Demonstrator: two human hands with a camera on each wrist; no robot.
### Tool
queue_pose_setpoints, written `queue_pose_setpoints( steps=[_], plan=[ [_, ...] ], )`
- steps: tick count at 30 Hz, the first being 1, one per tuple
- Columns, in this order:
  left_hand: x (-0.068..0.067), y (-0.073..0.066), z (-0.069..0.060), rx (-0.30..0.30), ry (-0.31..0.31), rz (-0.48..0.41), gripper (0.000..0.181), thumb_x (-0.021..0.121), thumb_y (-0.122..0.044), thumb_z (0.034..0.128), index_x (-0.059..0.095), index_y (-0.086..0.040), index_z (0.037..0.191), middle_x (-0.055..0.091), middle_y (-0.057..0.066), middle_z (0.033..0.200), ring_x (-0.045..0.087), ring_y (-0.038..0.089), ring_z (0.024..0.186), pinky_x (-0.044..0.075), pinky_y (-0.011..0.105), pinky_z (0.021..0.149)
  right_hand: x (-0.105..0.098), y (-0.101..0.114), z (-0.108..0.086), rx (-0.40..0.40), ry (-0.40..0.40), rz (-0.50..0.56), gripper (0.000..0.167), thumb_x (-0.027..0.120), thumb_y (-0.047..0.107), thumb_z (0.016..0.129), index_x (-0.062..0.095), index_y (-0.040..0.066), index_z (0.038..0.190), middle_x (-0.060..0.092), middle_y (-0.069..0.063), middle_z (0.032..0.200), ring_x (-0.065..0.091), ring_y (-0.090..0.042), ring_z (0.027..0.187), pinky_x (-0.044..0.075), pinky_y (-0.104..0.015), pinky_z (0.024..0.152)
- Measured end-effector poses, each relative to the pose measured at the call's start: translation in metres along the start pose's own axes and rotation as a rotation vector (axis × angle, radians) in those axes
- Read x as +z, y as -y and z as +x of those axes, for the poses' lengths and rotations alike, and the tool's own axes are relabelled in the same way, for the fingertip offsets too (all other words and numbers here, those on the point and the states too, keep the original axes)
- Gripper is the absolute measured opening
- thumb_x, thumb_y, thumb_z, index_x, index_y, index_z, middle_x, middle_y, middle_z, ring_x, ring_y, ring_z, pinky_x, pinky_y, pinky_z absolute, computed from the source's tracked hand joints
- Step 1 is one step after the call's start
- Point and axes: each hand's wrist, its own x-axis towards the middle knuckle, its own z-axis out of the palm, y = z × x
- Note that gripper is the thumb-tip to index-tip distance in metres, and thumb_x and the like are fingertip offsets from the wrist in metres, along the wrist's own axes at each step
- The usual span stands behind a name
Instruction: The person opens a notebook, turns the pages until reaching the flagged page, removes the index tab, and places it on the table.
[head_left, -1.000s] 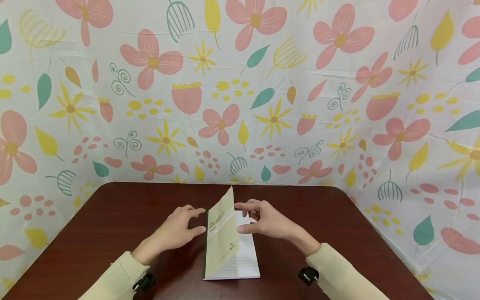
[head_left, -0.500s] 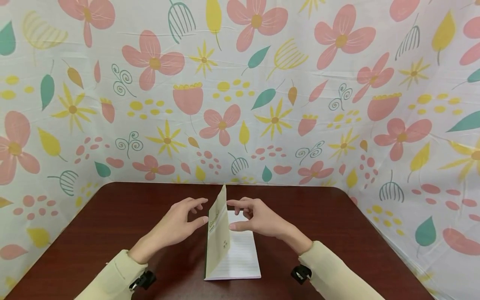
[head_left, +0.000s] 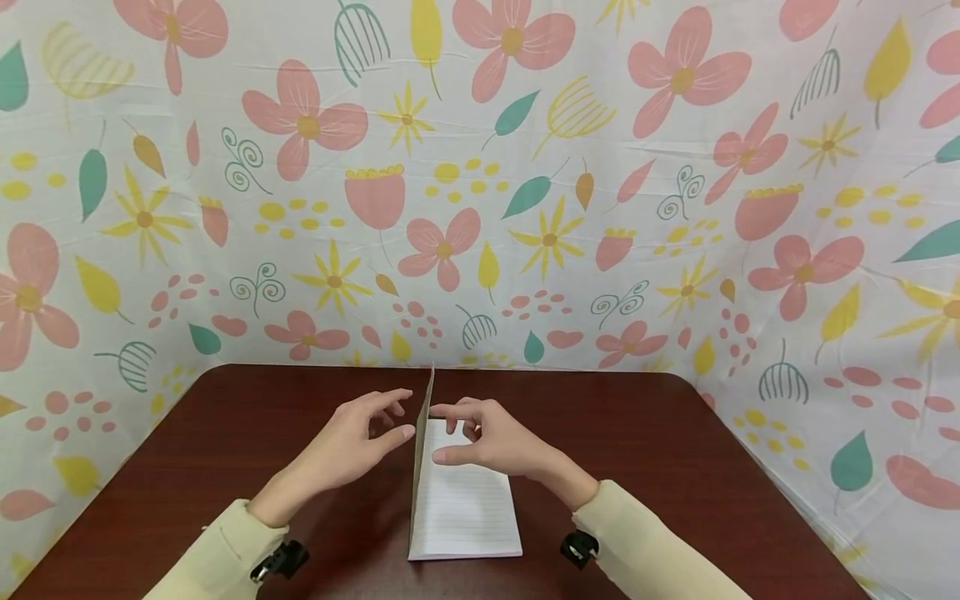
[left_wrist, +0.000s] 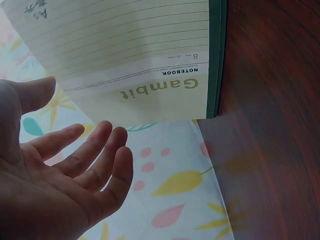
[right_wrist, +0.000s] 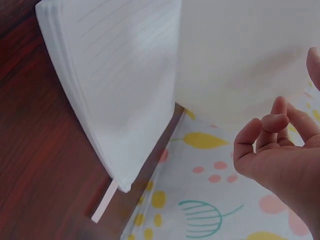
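A lined notebook (head_left: 468,521) lies on the table, its pale "Gambit" cover (left_wrist: 115,55) standing nearly upright along the dark green spine (left_wrist: 216,60). Left of that cover is my left hand (head_left: 348,437), thumb and fingers spread and loosely bent, holding nothing. In the left wrist view the same hand (left_wrist: 75,175) appears apart from the cover. Over the white page, my right hand (head_left: 491,437) has its index fingertip at the cover's inner side; whether it touches is hard to tell. The right wrist view shows the other fingers of this hand (right_wrist: 285,145) partly bent.
A dark reddish-brown table (head_left: 637,450) carries the notebook. A pale ribbon (right_wrist: 105,201) sticks out from the pages onto the tabletop. Behind and at both sides hangs a white cloth (head_left: 465,167) with flower and leaf prints. Each wrist wears a small black device (head_left: 279,562).
The cover has swung leftward from leaning over the page to nearly upright. My right hand has moved left along with it, while the left hand has shifted slightly and its fingers have risen.
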Motion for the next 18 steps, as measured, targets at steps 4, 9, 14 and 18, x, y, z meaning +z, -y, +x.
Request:
queue_pose_setpoints(
  steps=[4, 9, 14, 18],
  plan=[
    [-0.006, 0.001, -0.001, -0.008, -0.005, -0.017, 0.047, 0.073, -0.024, 0.1015, 0.063, -0.009, 0.145, 0.068, 0.002, 0.113, 0.067, 0.017, 0.098, 0.055, 0.041, 0.080, 0.008, -0.001, 0.005, 0.002, 0.016, -0.005, 0.060, 0.084, 0.025, 0.092, 0.064, 0.005, 0.145, 0.058, -0.002, 0.103, 0.041, -0.011, 0.068, 0.038, -0.024, 0.063],
    [-0.016, 0.005, -0.005, -0.025, 0.005, -0.036, 0.047, 0.071, -0.026, 0.1028, 0.062, -0.010, 0.146, 0.070, 0.001, 0.113, 0.067, 0.016, 0.099, 0.054, 0.037, 0.080, 0.020, -0.002, 0.011, 0.012, 0.048, -0.018, 0.059, 0.084, 0.026, 0.092, 0.065, 0.009, 0.145, 0.058, 0.001, 0.104, 0.041, -0.010, 0.069, 0.038, -0.024, 0.063],
    [-0.026, 0.009, -0.012, -0.038, 0.034, -0.064, 0.050, 0.071, -0.027, 0.1030, 0.060, -0.009, 0.148, 0.070, 0.002, 0.115, 0.067, 0.017, 0.100, 0.054, 0.035, 0.079, 0.031, -0.007, 0.015, 0.005, 0.074, -0.047, 0.058, 0.085, 0.027, 0.091, 0.067, 0.011, 0.143, 0.060, 0.000, 0.103, 0.041, -0.010, 0.066, 0.039, -0.024, 0.064],
    [-0.033, 0.013, -0.016, -0.029, 0.047, -0.072, 0.052, 0.073, -0.025, 0.1020, 0.059, -0.007, 0.148, 0.070, 0.005, 0.118, 0.068, 0.017, 0.102, 0.054, 0.036, 0.082, 0.040, -0.011, 0.018, 0.017, 0.097, -0.066, 0.059, 0.086, 0.027, 0.090, 0.067, 0.010, 0.142, 0.063, -0.009, 0.106, 0.041, -0.013, 0.065, 0.038, -0.023, 0.062]
  ],
)
